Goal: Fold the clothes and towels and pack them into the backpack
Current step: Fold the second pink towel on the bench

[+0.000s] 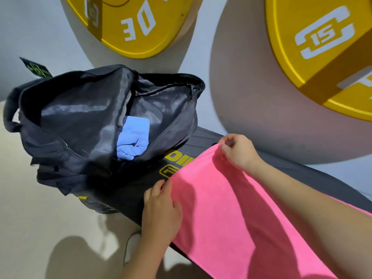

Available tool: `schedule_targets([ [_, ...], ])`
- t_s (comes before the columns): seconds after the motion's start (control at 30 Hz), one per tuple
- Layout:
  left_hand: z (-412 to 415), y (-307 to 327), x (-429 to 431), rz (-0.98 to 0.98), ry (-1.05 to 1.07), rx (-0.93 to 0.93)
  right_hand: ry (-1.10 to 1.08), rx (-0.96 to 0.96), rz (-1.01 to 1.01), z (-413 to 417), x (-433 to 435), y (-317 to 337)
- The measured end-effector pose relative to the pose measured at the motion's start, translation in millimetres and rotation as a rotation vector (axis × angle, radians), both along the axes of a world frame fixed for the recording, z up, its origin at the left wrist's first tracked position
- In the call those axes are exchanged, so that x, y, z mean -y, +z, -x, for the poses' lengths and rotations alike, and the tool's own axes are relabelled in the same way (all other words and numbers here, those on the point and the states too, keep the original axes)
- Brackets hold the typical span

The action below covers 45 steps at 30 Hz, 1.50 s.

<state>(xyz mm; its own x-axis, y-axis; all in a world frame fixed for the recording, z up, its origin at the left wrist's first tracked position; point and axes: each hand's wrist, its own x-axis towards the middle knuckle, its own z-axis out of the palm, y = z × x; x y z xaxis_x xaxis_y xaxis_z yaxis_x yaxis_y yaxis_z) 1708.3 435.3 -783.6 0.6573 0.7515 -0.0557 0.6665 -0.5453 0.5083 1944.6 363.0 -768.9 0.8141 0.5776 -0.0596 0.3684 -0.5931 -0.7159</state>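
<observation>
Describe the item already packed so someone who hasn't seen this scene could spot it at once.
Find the black backpack lying open on the far end of the dark bench. Inside it, against the shiny lining, sits a folded light-blue cloth. It is the only blue thing, unlike the pink towel held by the left hand and right hand.

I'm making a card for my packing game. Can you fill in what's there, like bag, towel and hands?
bag: black fabric backpack, unzipped, on dark padded bench
inside bag: folded light blue cloth
towel: pink fuzzy towel, spread over the bench, not packed
left hand: holds the towel's left corner
right hand: pinches the towel's far corner
wall: two round yellow weight plates
</observation>
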Motion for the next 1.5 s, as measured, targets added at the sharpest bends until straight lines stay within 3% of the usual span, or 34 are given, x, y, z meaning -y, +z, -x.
schedule_targets([
  [0.07,4.4,3.0,-4.4,-0.016,0.022,-0.074,0.037,-0.192,-0.142,6.4,-13.3,-4.5],
  [0.1,8.2,2.6,-6.4,-0.024,0.04,-0.12,0.103,-0.2,-0.13,11.5,-15.7,-7.3],
  [0.2,21.9,-3.7,-12.3,-0.068,0.121,-0.119,0.328,0.05,0.13,23.8,-13.0,-21.2],
  [0.3,27.6,-9.4,-19.0,0.025,0.182,-0.036,0.516,0.254,0.358,29.2,-10.6,-32.9],
  [0.5,29.4,-5.1,-26.0,-0.078,0.12,-0.04,0.512,0.222,0.258,32.6,9.2,-14.7],
  [0.6,21.9,-1.9,-4.8,-0.213,0.001,-0.013,0.363,0.172,0.267,20.4,43.9,-1.1],
  [0.8,-10.2,4.6,143.2,-0.081,-0.892,0.077,-0.206,0.061,0.317,-14.0,155.3,5.1],
  [0.9,-13.5,13.6,212.1,-0.04,-1.123,-0.09,-0.419,0.026,0.434,-25.1,222.3,-3.7],
  [1.0,-21.2,18.6,267.4,-0.114,-1.087,-0.073,-0.58,-0.057,0.493,-23.1,280.8,-16.1],
  [1.07,-18.5,14.9,287.9,-0.063,-1.093,-0.232,-0.681,-0.182,0.449,-18.4,307.1,-19.0],
  [1.1,-16.6,4.5,298.0,-0.14,-1.106,-0.225,-0.707,-0.25,0.417,-15.7,316.6,-19.3],
  [1.2,-8.9,-14.1,313.9,-0.424,-1.015,-0.104,-0.706,-0.357,0.33,-14.2,336.7,-19.0],
  [1.3,-13.4,-13.6,320.0,-0.48,-1.028,0.016,-0.731,-0.374,0.199,-15.8,349.9,-20.5],
  [1.37,-19.2,-15.5,319.2,-0.44,-1.003,0.054,-0.755,-0.407,0.079,-18.0,358.1,-21.5],
  [1.5,-25.7,-15.6,301.6,-0.034,-0.818,0.161,-0.781,-0.516,0.007,-31.8,367.9,-6.1],
])
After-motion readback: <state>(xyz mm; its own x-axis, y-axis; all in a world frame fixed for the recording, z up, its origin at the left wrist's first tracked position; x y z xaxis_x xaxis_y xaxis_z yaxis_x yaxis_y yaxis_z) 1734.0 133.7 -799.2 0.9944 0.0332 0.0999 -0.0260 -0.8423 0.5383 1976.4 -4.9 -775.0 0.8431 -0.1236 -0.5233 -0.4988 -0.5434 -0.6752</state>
